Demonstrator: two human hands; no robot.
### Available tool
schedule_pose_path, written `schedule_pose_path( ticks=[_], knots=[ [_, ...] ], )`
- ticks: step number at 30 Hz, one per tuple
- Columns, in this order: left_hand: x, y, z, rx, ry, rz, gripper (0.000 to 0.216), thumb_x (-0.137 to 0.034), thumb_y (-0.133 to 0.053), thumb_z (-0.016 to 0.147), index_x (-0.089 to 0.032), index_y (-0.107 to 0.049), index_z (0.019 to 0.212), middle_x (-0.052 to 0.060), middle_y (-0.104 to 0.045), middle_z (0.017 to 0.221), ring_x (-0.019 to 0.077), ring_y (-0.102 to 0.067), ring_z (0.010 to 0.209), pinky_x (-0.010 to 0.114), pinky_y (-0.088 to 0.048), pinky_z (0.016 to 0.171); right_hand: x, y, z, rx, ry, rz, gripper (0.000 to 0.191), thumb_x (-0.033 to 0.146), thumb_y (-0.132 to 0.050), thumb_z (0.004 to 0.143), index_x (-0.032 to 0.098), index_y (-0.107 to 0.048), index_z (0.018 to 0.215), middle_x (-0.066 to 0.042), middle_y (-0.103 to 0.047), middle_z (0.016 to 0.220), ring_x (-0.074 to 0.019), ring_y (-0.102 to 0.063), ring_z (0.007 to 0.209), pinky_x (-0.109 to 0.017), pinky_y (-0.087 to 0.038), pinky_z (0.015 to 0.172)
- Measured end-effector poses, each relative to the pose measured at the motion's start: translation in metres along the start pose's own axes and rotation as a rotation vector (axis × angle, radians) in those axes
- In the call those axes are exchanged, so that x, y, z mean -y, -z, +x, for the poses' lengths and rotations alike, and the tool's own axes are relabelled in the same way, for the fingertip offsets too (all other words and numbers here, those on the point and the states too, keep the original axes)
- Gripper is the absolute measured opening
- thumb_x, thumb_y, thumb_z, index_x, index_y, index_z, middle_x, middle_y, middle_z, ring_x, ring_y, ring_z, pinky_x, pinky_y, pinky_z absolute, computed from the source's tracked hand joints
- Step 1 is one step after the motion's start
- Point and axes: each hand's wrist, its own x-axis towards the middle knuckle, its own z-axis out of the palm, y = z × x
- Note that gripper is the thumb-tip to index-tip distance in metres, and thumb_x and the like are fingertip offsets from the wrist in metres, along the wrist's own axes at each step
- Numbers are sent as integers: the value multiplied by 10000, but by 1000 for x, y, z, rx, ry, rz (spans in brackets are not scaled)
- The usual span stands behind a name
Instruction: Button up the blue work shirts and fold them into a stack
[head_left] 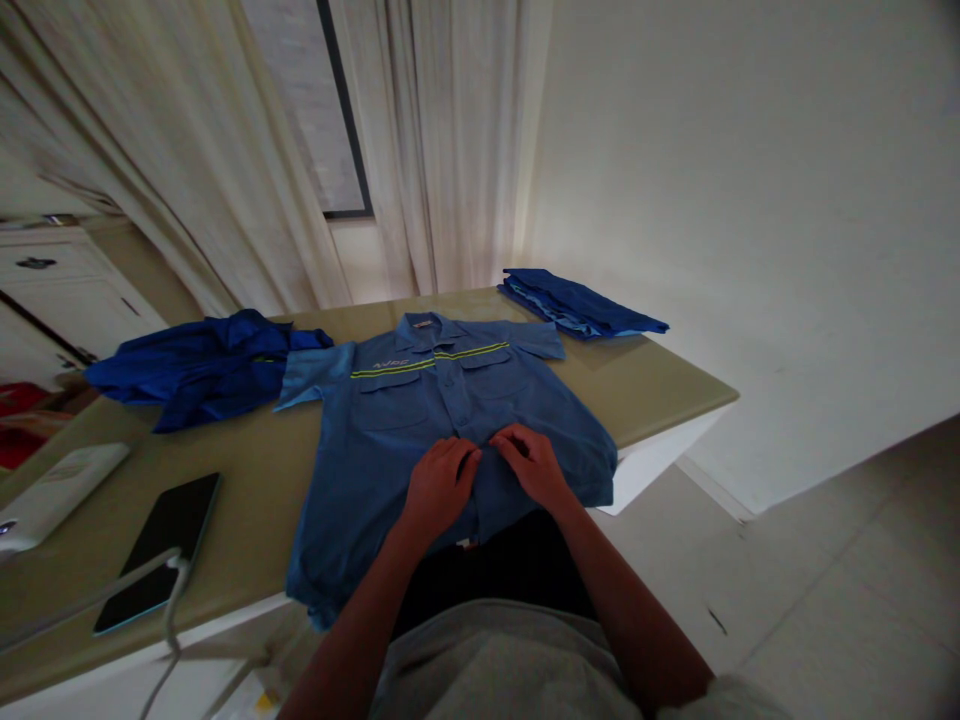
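Observation:
A blue short-sleeved work shirt [397, 403] lies front side up, its collar pointing away from me. Yellow stripes run across its chest above two pockets, and its lower edge hangs over the table's near side. My left hand [442, 480] is closed on the front placket, fingers bent and pinching the cloth. Close to its right, my right hand [529, 462] pinches the same placket between thumb and fingers. Whether a button sits between the fingertips is too small to make out.
At the table's [675, 385] back right lies a stack of folded blue clothes [577, 303]. A crumpled darker blue garment [202, 365] rests left of the shirt. Nearer me on the left are a dark tablet [161, 545], a white device [64, 495] and a white cable [174, 610].

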Motion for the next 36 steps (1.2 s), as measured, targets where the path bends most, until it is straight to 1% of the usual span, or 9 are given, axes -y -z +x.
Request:
schedule_pose_path(
  ticks=[4, 7, 10, 14, 17, 23, 27, 31, 36],
  knots=[
    [0, 2, 0, -19, 43, 154, 328, -321, -395, 1087, -226, -691, 1189, 97, -727, 1198, 249, -674, 1106, 417, -521, 1004, 5, 10, -17, -13, 78, -74, 315, 472, -543, 1029, 211, -716, 1052, -55, -716, 903, -202, -660, 789, -320, -520, 720],
    [0, -2, -11, 48, -5, 344, 409, -385, -476, 1052, -245, -618, 1409, 125, -539, 1552, 328, -492, 1433, 518, -415, 1169, 12, 11, -37, 212, 315, -341, 580, 555, -752, 892, 252, -630, 1371, -116, -662, 1348, -294, -609, 1232, -454, -463, 1073],
    [2, -2, -25, 162, 22, 382, 509, -397, -422, 1064, -198, -516, 1522, 143, -445, 1634, 339, -377, 1528, 554, -339, 1230, 16, 3, -49, 367, 422, -537, 837, 494, -835, 820, 279, -476, 1545, -127, -499, 1568, -321, -480, 1402, -504, -362, 1178],
    [18, 23, -18, 339, -40, 236, 456, -368, -379, 1066, -201, -579, 1440, 135, -539, 1558, 294, -488, 1450, 479, -411, 1190, 20, -3, -50, 388, 429, -591, 689, 318, -731, 894, 222, -480, 1528, -137, -588, 1463, -294, -548, 1284, -472, -412, 1112],
    [37, 46, 18, 444, -67, 102, 405, -340, -347, 1065, -232, -639, 1325, 103, -694, 1360, 234, -655, 1240, 398, -499, 1092, 25, -2, -48, 382, 463, -595, 444, 395, -706, 934, 204, -641, 1329, -131, -686, 1247, -294, -601, 1126, -451, -462, 1009],
    [73, 34, 119, 299, -30, 314, 484, -451, -416, 1052, -144, -622, 1364, 189, -623, 1454, 312, -588, 1352, 451, -423, 1156, 42, -5, -38, 477, 431, -585, 414, 618, -596, 991, 229, -737, 973, -74, -694, 890, -231, -651, 863, -339, -477, 819],
    [94, 1, 147, 264, 13, 370, 684, -566, -399, 1045, -115, -447, 1558, 211, -367, 1667, 355, -351, 1543, 505, -270, 1252, 43, 7, -1, 537, 401, -484, 429, 647, -602, 982, 252, -744, 1074, -53, -729, 921, -208, -677, 852, -303, -478, 803],
    [110, -22, 143, 347, 61, 348, 774, -652, -344, 1029, -140, -389, 1607, 188, -248, 1720, 398, -261, 1574, 565, -224, 1261, 12, 45, 79, 178, 208, -499, 341, 523, -617, 1012, 233, -719, 1160, -94, -746, 1051, -243, -691, 899, -369, -515, 844],
    [141, 10, 151, 205, 35, 298, 673, -505, -401, 1028, -92, -433, 1558, 206, -416, 1639, 314, -388, 1521, 453, -286, 1256, -38, 73, 174, -51, 36, -675, 267, 408, -625, 1026, 204, -698, 1182, -160, -693, 1207, -282, -668, 1078, -413, -485, 991]
  ],
)
